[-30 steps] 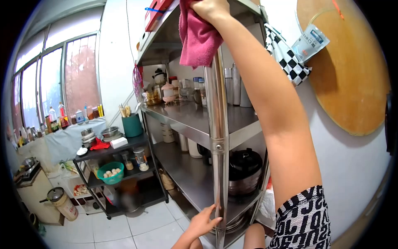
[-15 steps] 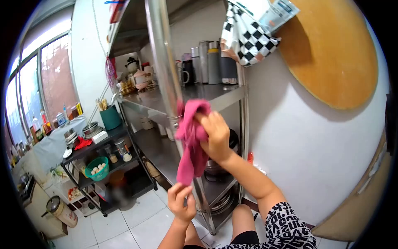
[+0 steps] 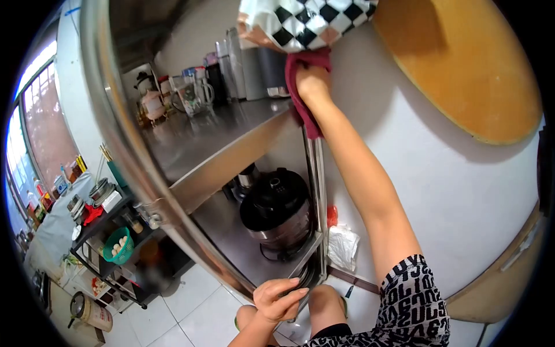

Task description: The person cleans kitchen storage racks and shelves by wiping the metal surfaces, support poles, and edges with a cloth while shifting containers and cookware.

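At a shiny metal post (image 3: 315, 176), right hand (image 3: 313, 82) clasping draped dark-pink cloth (image 3: 293, 76), left hand (image 3: 278, 301) loosely half-curled, empty.

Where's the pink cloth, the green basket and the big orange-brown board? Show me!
Pink cloth (image 3: 293, 85): head view, the fold along its left side.
Green basket (image 3: 125, 255): head view, its outer wall.
Orange-brown board (image 3: 471, 72): head view, its flat face.

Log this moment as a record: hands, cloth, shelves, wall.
Right hand: gripping the pink cloth at the right end of the metal rack's flask shelf
Left hand: no object seen in it; beside the rack's lower part, contact unclear
Flask shelf: flasks, glass jug
Shelf below: black-lidded cooker
Wall: rounded wooden board
Above right hand: checkered bag
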`<action>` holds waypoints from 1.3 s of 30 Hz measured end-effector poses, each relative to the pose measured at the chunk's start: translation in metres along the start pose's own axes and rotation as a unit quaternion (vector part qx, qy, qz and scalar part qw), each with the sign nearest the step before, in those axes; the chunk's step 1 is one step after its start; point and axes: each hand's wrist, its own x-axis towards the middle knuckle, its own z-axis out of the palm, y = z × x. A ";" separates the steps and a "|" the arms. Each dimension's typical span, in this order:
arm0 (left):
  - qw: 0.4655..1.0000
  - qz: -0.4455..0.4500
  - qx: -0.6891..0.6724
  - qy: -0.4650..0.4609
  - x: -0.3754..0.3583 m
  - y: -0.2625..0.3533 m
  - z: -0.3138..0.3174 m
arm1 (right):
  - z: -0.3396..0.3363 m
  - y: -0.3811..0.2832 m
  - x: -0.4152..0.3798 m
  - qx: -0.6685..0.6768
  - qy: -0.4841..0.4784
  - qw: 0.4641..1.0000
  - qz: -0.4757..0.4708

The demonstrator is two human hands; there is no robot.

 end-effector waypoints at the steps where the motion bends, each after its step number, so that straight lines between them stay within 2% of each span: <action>1: 1.000 -0.019 -0.001 0.000 -0.004 -0.002 0.010 | 0.000 0.008 -0.007 -0.006 -0.010 1.000 0.007; 3: 0.999 -0.053 -0.006 -0.006 -0.012 -0.003 0.022 | -0.002 0.027 -0.037 0.127 0.034 0.989 -0.067; 5: 0.997 -0.081 -0.009 -0.015 -0.024 -0.006 0.031 | 0.013 0.070 -0.082 0.128 0.045 0.990 -0.042; 6: 0.994 -0.104 -0.004 -0.025 -0.027 -0.005 0.035 | 0.033 0.113 -0.119 -0.003 0.079 0.986 -0.149; 7: 0.994 -0.105 -0.003 -0.030 -0.029 -0.007 0.040 | 0.023 0.110 -0.153 0.078 0.111 0.988 -0.080; 8: 0.994 -0.106 0.001 -0.034 -0.032 -0.010 0.043 | 0.015 0.121 -0.186 0.075 0.089 0.985 -0.125; 10: 0.991 -0.122 0.005 -0.047 -0.036 -0.013 0.052 | 0.000 0.127 -0.252 0.134 0.016 0.991 -0.013; 14: 0.990 -0.129 0.008 -0.062 -0.041 -0.013 0.057 | -0.004 0.178 -0.351 0.021 -0.050 0.998 0.043; 15: 0.989 -0.127 0.015 -0.068 -0.038 -0.010 0.054 | -0.001 0.195 -0.367 -0.041 -0.069 0.997 0.009; 16: 0.990 -0.122 0.018 -0.067 -0.040 -0.010 0.052 | -0.001 0.201 -0.365 -0.038 -0.064 0.997 0.007; 18: 0.988 -0.129 0.034 -0.074 -0.045 -0.011 0.045 | 0.000 0.208 -0.356 0.071 -0.101 0.992 0.000; 19: 0.987 -0.139 0.027 -0.079 -0.045 -0.012 0.043 | 0.007 0.194 -0.338 0.326 -0.097 0.931 0.134; 20: 0.987 -0.135 0.024 -0.080 -0.043 -0.015 0.045 | 0.004 0.174 -0.291 0.212 -0.060 0.975 0.004; 21: 0.988 -0.140 0.023 -0.067 -0.040 -0.017 0.047 | 0.000 0.153 -0.244 0.083 0.009 0.990 -0.113; 23: 0.987 -0.148 0.012 -0.055 -0.030 -0.020 0.050 | 0.007 0.127 -0.165 0.163 -0.031 0.977 -0.135; 24: 0.987 -0.148 0.014 -0.058 -0.025 -0.021 0.052 | 0.009 0.112 -0.137 0.238 -0.108 0.965 -0.016; 25: 0.989 -0.137 0.008 -0.060 -0.020 -0.022 0.055 | -0.013 0.083 -0.108 0.219 -0.126 0.968 0.003; 26: 0.990 -0.126 0.001 -0.062 -0.017 -0.024 0.056 | -0.011 0.086 -0.109 0.220 -0.125 0.967 0.005; 28: 0.989 -0.136 -0.007 -0.058 -0.023 -0.029 0.064 | -0.006 0.106 -0.118 0.362 -0.130 0.922 -0.045; 29: 0.988 -0.152 -0.005 -0.040 -0.026 -0.032 0.071 | 0.001 0.123 -0.135 0.335 -0.182 0.924 -0.011; 31: 0.984 -0.174 -0.004 -0.033 -0.030 -0.034 0.076 | -0.002 0.138 -0.176 0.400 -0.157 0.902 0.041; 33: 0.982 -0.186 -0.002 -0.038 -0.039 -0.033 0.076 | 0.000 0.175 -0.229 0.323 -0.210 0.923 0.020; 34: 0.980 -0.193 -0.001 -0.038 -0.044 -0.033 0.075 | 0.000 0.179 -0.253 0.292 -0.149 0.944 0.025; 36: 0.976 -0.202 -0.002 -0.079 -0.048 -0.031 0.067 | -0.003 0.204 -0.307 0.166 -0.157 0.973 0.037; 37: 0.975 -0.214 0.011 -0.063 -0.051 -0.031 0.067 | -0.004 0.216 -0.335 0.206 -0.158 0.958 0.120; 39: 0.971 -0.234 0.033 -0.045 -0.056 -0.031 0.065 | -0.014 0.218 -0.357 0.170 -0.154 0.968 0.096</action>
